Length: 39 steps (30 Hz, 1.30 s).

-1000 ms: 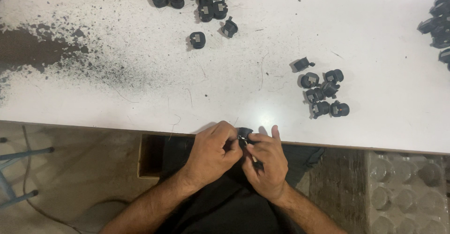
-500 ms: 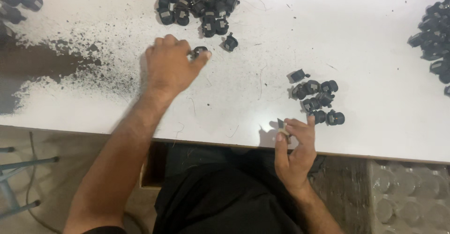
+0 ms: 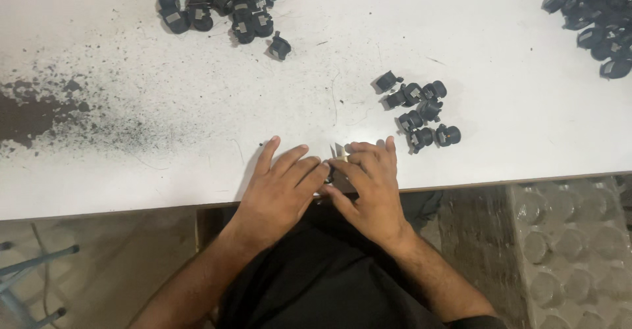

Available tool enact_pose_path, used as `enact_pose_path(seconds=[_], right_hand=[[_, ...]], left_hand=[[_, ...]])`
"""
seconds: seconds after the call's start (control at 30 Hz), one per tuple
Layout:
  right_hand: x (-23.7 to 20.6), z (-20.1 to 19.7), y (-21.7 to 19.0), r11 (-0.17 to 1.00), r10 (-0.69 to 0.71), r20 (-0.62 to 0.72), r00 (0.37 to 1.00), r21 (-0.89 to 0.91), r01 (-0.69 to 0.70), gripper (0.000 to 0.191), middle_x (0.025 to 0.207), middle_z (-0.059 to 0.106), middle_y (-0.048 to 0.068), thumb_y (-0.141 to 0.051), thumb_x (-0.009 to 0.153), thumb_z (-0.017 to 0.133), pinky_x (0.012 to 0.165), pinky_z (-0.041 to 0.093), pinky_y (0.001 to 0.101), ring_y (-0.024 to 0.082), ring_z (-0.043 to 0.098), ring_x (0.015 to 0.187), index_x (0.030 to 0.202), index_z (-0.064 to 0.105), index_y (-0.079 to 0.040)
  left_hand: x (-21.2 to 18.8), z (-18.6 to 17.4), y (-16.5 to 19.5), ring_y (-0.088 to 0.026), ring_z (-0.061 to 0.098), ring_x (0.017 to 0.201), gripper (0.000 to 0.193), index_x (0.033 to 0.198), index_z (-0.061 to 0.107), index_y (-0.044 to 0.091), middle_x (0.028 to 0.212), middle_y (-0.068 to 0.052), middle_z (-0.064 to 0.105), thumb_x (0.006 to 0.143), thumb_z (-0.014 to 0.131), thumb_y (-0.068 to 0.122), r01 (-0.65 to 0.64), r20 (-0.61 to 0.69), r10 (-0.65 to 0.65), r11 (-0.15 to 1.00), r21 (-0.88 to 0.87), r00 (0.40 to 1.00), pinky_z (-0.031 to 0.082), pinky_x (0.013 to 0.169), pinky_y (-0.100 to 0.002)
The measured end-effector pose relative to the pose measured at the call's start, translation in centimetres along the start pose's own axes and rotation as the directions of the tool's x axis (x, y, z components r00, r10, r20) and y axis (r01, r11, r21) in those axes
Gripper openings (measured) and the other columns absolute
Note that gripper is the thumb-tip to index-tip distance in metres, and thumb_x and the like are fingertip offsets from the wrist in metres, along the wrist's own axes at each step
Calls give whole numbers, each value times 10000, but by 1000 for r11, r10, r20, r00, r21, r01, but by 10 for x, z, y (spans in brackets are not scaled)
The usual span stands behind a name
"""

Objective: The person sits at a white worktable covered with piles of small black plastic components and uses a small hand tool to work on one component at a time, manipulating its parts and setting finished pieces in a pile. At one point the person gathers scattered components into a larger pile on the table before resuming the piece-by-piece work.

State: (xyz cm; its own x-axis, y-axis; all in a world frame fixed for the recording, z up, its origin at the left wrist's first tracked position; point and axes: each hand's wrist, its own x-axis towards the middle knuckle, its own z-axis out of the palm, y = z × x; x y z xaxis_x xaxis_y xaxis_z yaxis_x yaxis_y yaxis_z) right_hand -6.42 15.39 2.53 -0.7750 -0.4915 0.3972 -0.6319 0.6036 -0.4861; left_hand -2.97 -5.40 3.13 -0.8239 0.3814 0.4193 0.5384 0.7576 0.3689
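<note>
Now the left hand (image 3: 280, 187) is back from the upper pile (image 3: 220, 3), meeting the right hand (image 3: 372, 184) at the desk (image 3: 131, 184) edge; both pinch a small, mostly hidden dark part (image 3: 329, 177).

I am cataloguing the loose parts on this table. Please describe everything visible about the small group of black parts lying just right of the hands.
The small group of black parts holds about eight short, dark, plastic-looking pieces with round caps; some show a pale grey square insert. They lie loosely on the white table, several touching each other and tipped at different angles. One lies slightly apart at the upper left. No hand touches them; the right hand is nearest.
</note>
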Motion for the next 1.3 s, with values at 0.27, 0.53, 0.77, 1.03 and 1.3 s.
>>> enact_pose_path(seconds=[0.27,0.53,0.77,1.03,1.3], right_hand=[[-11,7,-13,1000,9,-38,999,-13,-9,395,1070,583,89,-177,690,890,1202,223,699,327,546,1162,1002,666,-83],[-6,3,-21,998,37,26,999,-56,-35,372,1033,573,102,-195,704,890,1180,238,714,328,529,1077,947,644,-58],[-6,1,-26,998,49,71,996,-54,-45,367,1031,577,100,-186,680,877,1172,241,713,331,530,1083,942,653,-61],[-2,1,-24,997,35,86,996,-64,-29,372,1045,560,113,-190,696,879,1191,224,726,333,529,1083,955,646,-59],[-20,3,-20,999,15,-28,1000,-36,-16,450,1063,582,140,-187,734,884,1148,203,692,390,506,1208,1106,686,-30]], left_hand=[[-27,7,9,-250,543,1340,262,1194,741,114,1313,-42,685,949,700,196,-26,-86,40,986,165,995,322,1188,-570],[-42,19,10,-211,536,1347,95,1058,732,142,1315,-10,684,973,759,173,20,-234,27,981,194,972,344,1200,-544],[-33,8,9,-272,488,1378,229,1170,751,132,1370,-75,633,953,734,201,19,-148,2,990,142,989,349,1184,-535],[-31,0,10,-244,490,1389,176,1095,739,125,1391,-35,635,928,738,182,-18,-97,32,989,144,995,341,1195,-533],[-47,19,20,-265,508,1338,191,1049,729,112,1334,-82,604,873,775,171,221,-208,-206,974,52,956,298,1197,-536]])
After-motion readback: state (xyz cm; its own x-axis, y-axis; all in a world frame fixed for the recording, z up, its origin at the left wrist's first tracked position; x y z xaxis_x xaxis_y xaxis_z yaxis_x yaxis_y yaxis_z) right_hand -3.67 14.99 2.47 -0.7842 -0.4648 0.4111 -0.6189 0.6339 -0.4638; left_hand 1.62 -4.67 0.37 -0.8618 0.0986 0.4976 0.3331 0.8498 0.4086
